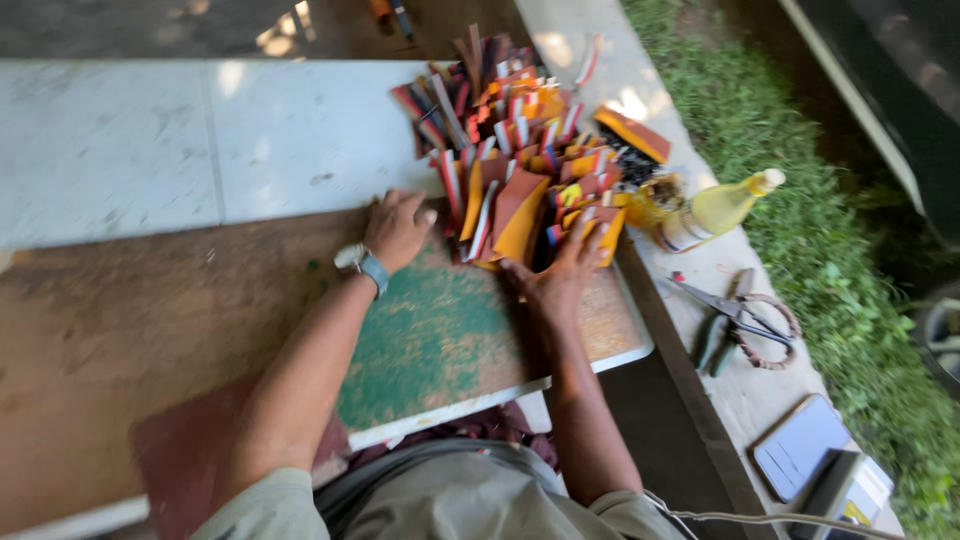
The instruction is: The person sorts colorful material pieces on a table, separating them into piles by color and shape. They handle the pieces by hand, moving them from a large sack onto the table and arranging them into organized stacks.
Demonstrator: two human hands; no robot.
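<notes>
1. Left hand (398, 230): flat on the worn board (150, 320), palm down, fingers spread and lax, gripping nothing. Fingertips sit just beside the left edge of the scrap pile (520, 140). Wristwatch (362, 264) with a grey band on that wrist.
2. Right hand (560, 275): fingers pushed into the near edge of the pile, touching the orange and brown pieces. Can't tell whether it actually pinches a piece or just presses on them; fingertips are partly buried.
3. Scrap pile: cut strips and wedges in orange, brown, red, white and black, many standing on edge. It sits at the far right corner of the board, spilling onto the pale slab (200, 140) behind it.
4. Board surface: bare brown on the left, patchy green paint (430, 340) under and between the forearms.
5. Concrete ledge (720, 400) to the right of the board carries a yellow plastic bottle (715, 210) lying tilted, scissors (735, 315) with wrapped handles, pliers just beside them, and a phone-sized flat device (800, 445) near the bottom right.
6. Grass (840, 200) runs along the far side of the ledge.
</notes>
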